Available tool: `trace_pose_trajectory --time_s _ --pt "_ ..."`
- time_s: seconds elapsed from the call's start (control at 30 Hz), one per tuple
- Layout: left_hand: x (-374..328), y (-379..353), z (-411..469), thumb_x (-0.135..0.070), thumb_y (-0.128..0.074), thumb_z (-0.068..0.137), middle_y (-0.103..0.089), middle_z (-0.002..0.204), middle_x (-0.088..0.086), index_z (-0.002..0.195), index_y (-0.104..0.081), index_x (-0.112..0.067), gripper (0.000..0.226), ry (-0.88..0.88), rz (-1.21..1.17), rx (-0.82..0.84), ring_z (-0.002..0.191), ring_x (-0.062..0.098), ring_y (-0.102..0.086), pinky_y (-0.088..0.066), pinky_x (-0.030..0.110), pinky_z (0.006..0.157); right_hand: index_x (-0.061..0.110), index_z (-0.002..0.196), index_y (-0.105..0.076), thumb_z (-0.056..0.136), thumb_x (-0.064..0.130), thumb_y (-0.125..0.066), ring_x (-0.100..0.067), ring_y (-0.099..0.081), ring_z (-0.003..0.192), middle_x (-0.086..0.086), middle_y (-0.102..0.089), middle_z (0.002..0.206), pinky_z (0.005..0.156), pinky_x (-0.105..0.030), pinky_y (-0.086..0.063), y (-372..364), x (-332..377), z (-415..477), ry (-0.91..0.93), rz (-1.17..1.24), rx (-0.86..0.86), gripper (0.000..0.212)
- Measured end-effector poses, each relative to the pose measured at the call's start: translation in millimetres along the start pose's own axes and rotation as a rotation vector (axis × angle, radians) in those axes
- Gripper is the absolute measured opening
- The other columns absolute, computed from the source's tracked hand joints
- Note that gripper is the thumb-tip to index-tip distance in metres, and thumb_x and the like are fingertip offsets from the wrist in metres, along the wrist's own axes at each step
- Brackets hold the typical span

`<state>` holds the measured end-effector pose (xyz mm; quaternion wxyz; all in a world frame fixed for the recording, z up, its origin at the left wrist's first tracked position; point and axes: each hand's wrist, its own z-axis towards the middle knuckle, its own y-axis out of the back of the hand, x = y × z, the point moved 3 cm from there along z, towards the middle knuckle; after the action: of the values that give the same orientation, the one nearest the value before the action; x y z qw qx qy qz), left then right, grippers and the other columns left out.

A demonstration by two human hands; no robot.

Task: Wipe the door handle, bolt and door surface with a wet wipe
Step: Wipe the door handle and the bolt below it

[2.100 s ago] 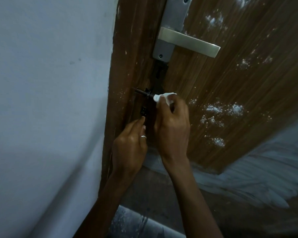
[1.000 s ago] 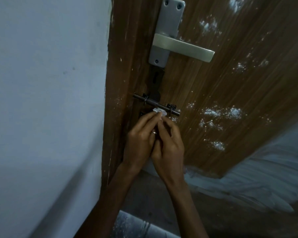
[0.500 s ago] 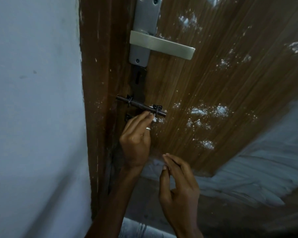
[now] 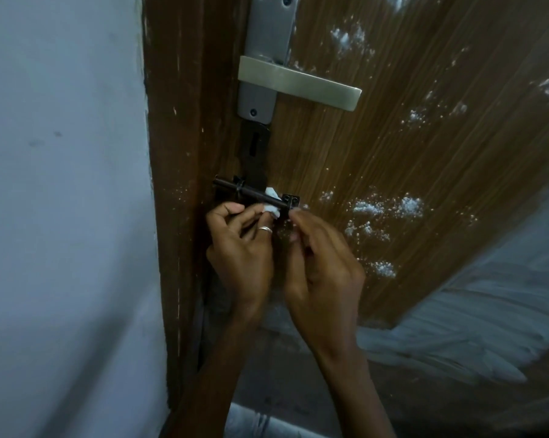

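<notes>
Left hand (image 4: 238,245) pinches the soft, floppy wipe (image 4: 272,204) on the stiff bolt (image 4: 251,193); right hand (image 4: 323,267) curled, can't tell its grip.

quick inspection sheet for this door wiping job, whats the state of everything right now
surface: brown wood-grain door; white specks scattered right of the bolt and around the handle.
job's things: silver door handle, no hand on it; dark bolt below it; white wet wipe tucked behind the bolt rod, showing above and below it.
clutter: nothing seen.
grips: left-hand grip pinches the wet wipe at the bolt; right-hand grip has fingers curled beside the bolt's right bracket, and what it holds cannot be told.
cables: nothing seen.
surroundings: pale wall left of the door frame; grey streaked floor below.
</notes>
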<state>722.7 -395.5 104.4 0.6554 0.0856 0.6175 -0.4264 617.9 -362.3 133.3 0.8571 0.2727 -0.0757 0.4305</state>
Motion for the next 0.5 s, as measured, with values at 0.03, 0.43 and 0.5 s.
trace_pose_trajectory --time_s 0.03,0.43,0.5 --pt "0.2 1.7 -0.3 0.001 -0.075 0.083 -0.073 0.097 -0.009 0.107 -0.053 -0.019 0.038 0.012 -0.007 0.014 0.093 0.000 -0.071 -0.056 0.015 0.078 0.002 0.123 -0.068 0.095 -0.002 -0.061 -0.016 -0.063 0.118 -0.009 -0.069 0.124 0.101 -0.027 -0.049 -6.7 1.3 9.7 0.008 -0.007 0.009 0.029" --pt "0.8 5.1 -2.4 0.003 -0.064 0.090 -0.071 0.108 -0.002 0.118 -0.049 -0.019 0.039 0.116 -0.150 0.065 0.100 0.010 -0.071 -0.057 0.034 0.092 0.006 0.122 -0.069 0.096 0.007 -0.059 -0.020 -0.063 0.113 -0.007 -0.070 0.123 0.095 -0.019 -0.044 -26.7 7.6 38.0 0.021 -0.184 0.132 0.028" --pt "0.7 5.9 -1.1 0.006 -0.063 0.089 -0.070 0.106 -0.001 0.112 -0.049 -0.025 0.040 0.161 -0.169 0.035 0.097 0.011 -0.071 -0.057 0.042 0.093 0.007 0.120 -0.070 0.097 0.010 -0.058 -0.021 -0.065 0.107 -0.007 -0.070 0.119 0.087 -0.026 -0.049 -27.5 11.5 46.6 0.020 -0.227 0.151 0.026"
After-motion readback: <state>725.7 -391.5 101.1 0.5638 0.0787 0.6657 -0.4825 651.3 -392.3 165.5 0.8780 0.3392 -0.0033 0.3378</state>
